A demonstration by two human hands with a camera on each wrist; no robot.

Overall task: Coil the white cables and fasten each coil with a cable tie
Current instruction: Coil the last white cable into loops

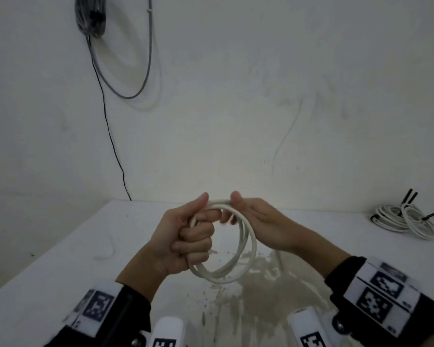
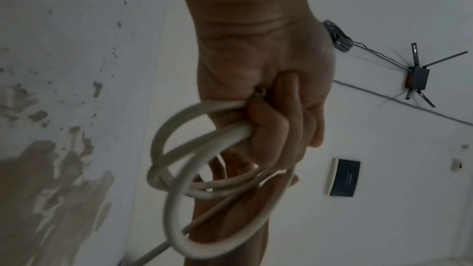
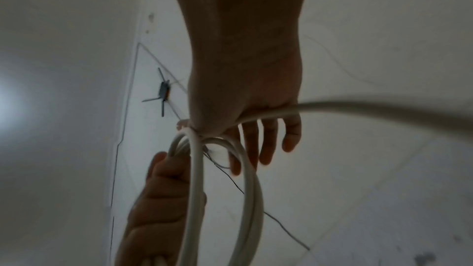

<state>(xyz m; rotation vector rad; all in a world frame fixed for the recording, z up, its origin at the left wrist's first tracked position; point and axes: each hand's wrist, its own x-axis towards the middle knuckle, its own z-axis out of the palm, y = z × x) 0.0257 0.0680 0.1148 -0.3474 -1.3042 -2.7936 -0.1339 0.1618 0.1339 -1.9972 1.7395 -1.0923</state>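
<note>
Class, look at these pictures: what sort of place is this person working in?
Probably a bare utility or work room: a stained white table, plain white wall with hanging grey cable, and tied cable coils.

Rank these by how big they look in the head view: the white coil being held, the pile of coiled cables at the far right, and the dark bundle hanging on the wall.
1. white coil, though it is nearest the camera.
2. pile of coiled cables.
3. dark bundle, cut off by the top edge, so its rank against the pile is unsure.
</note>
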